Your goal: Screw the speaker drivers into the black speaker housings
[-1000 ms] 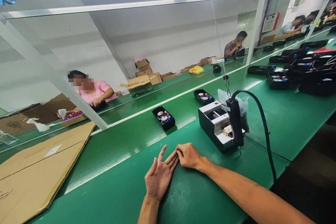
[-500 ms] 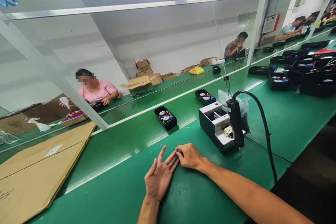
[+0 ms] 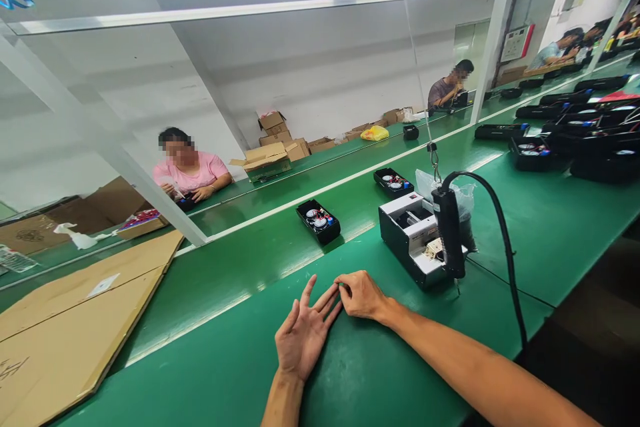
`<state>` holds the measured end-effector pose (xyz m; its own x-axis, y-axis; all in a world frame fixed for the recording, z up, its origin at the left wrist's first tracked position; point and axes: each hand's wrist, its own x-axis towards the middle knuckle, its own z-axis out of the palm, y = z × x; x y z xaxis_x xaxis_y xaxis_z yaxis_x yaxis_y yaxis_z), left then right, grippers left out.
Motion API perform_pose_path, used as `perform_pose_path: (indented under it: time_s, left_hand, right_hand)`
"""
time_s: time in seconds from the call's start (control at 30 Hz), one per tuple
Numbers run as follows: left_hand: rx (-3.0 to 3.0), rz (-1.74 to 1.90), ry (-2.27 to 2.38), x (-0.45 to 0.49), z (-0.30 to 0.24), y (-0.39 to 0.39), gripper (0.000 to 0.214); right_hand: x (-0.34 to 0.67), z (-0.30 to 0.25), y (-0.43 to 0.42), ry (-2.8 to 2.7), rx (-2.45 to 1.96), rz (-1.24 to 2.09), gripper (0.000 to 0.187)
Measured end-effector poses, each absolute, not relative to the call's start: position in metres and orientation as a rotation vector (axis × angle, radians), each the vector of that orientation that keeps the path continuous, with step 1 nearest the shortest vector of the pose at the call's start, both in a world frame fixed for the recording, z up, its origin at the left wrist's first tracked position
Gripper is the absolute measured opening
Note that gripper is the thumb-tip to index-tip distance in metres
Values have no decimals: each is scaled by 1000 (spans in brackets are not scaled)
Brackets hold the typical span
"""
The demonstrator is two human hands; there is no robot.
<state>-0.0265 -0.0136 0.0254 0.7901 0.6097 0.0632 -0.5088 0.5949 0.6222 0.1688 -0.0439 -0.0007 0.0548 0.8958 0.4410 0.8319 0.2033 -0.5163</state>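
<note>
The desk (image 3: 210, 347) is plain green, with a pale stripe (image 3: 325, 189) running along it. At 9 o'clock lies brown cardboard (image 3: 65, 327) bearing a white label (image 3: 100, 287). At 12 o'clock a black tray (image 3: 328, 235) holds red, white and blue parts (image 3: 316, 217). At 2 o'clock a white-and-black box (image 3: 407, 243) sits behind a black screwdriver (image 3: 450, 233) and black cable (image 3: 505, 240). The person (image 3: 195, 172) at 10 o'clock wears pink.
</note>
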Motion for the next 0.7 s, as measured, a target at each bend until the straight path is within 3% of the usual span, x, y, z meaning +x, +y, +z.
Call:
perform_pose_path:
  time_s: [0.7]
  left_hand:
    - [629, 599, 66, -29, 20, -10, 82]
  right_hand:
    - [169, 1, -45, -1793, -1635, 103, 18]
